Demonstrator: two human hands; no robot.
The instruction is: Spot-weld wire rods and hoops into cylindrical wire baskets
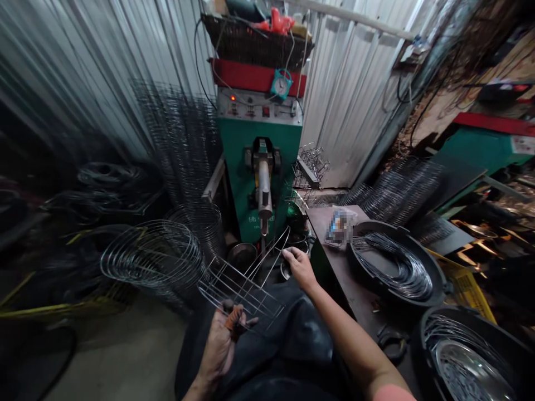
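Observation:
A flat wire rack (244, 287) made of thin metal rods lies tilted over my lap. My left hand (223, 340) grips its near edge, fingers closed around the wires. At the far corner my right hand (297, 266) pinches the rack, close under the electrode (264, 195) of a green welding machine (254, 161). The rack's far end reaches toward the electrode tip.
Stacks of round wire rings (154, 256) and wire grids (179, 133) stand at the left. A brown bench (334, 245) on the right carries black tubs of wire pieces (397, 267) and rings (468, 356). Corrugated metal walls stand behind. A small metal bowl (242, 255) sits below the machine.

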